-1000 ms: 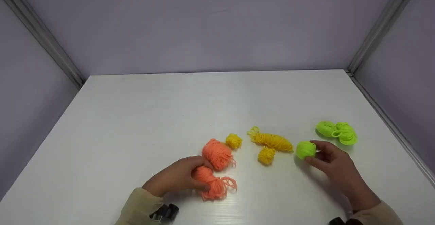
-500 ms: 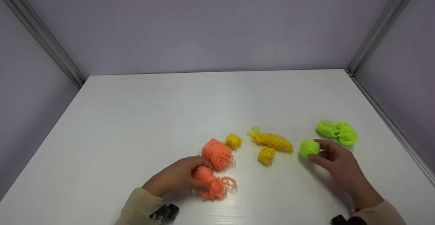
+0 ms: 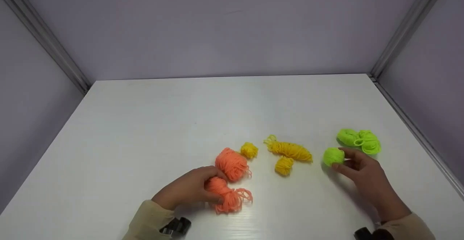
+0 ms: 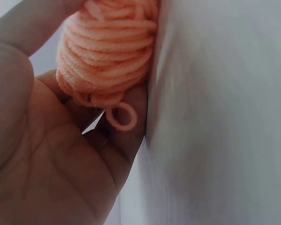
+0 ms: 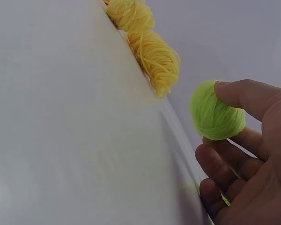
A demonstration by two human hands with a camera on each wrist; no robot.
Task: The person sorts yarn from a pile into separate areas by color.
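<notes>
A: What are the fingers (image 5: 225, 166) of the right hand (image 3: 366, 178) doing?

B: They pinch a small green yarn ball (image 3: 333, 156). The thumb sits on its upper side and the curled fingers close in from below, as the right wrist view shows. The ball is at the right of the white worktop (image 3: 145, 124), low over it; I cannot tell whether it touches the surface.

A: And the left hand (image 3: 188, 189)?

B: Its fingers (image 4: 126, 136) are curled round the nearer orange yarn bundle (image 3: 226, 194). In the left wrist view the bundle is pressed between palm and fingers, with one small loop of yarn hanging free at its lower end. The bundle rests on the worktop, its frayed end pointing right.

A: What lies next to that one?

B: A second orange bundle (image 3: 232, 164) lies just behind it, touching or nearly touching the left hand's fingertips. Close to its far right side sits a small yellow ball (image 3: 249, 150).

A: Anything between the two hands?

B: A long yellow skein (image 3: 290, 150) lies slanted, and a smaller yellow clump (image 3: 284, 165) sits against its near side.

A: And beyond the right hand?

B: A pair of green bundles (image 3: 359, 141) lie joined together, just behind and to the right of the held green ball, near but apart from it. Grey walls (image 3: 232, 26) enclose the worktop on three sides.
</notes>
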